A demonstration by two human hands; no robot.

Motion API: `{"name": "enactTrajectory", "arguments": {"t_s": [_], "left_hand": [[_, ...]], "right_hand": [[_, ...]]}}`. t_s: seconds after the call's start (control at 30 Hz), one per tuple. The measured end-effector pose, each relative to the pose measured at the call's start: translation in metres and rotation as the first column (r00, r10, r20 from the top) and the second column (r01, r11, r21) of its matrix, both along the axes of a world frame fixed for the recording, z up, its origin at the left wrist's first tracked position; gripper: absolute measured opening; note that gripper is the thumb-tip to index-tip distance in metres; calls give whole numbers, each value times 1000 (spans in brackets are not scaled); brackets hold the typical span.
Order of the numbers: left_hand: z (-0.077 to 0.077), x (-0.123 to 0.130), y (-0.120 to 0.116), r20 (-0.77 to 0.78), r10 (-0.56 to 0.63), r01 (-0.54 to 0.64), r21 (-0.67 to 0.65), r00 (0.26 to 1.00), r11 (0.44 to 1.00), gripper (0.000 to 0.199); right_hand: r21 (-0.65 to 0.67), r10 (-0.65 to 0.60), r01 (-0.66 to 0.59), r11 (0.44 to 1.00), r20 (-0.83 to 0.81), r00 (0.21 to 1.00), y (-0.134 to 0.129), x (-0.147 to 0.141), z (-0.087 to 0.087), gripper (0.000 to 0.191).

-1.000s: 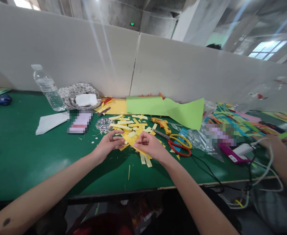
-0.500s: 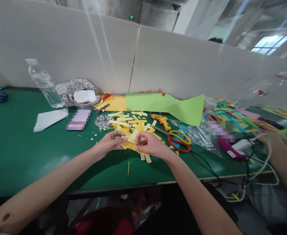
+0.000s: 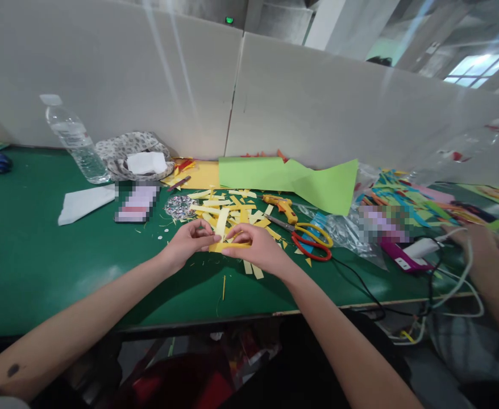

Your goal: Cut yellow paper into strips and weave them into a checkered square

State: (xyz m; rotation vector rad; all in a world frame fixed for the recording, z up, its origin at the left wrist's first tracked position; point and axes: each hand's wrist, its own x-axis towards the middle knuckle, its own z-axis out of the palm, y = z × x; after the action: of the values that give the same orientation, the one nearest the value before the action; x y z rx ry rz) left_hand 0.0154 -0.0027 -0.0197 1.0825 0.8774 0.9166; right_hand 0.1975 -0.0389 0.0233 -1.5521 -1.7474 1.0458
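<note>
Since the earlier frame, the right hand [image 3: 260, 250] has moved in closer to the left hand [image 3: 185, 244], and a pale strip [image 3: 221, 220] now points away from the person between them.

In the head view, the left thumb and fingers are clamped on the left end of the yellow paper [image 3: 216, 247], by the strip's near end. The right thumb and fingers are closed on the paper's other side, its edge showing between them. The paper is in front of the person, over a heap of yellow scraps [image 3: 216, 203] on the green table [image 3: 83, 272]. Right of the heap lie scissors [image 3: 291, 226] and a yellow glue gun [image 3: 290, 211]; a green sheet [image 3: 253, 173] rests behind. A phone [image 3: 138, 203] and an upright bottle [image 3: 75, 142] are on the left. At far right is another person's arm [image 3: 492, 272].
</note>
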Motion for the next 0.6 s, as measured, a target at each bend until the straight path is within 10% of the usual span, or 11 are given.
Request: {"name": "enactTrajectory", "arguments": {"t_s": [0.6], "left_hand": [[-3, 2, -8, -128, -83, 118, 296, 988, 948, 18]], "right_hand": [[112, 49, -79, 991, 245, 968, 3, 5, -6, 11]]}}
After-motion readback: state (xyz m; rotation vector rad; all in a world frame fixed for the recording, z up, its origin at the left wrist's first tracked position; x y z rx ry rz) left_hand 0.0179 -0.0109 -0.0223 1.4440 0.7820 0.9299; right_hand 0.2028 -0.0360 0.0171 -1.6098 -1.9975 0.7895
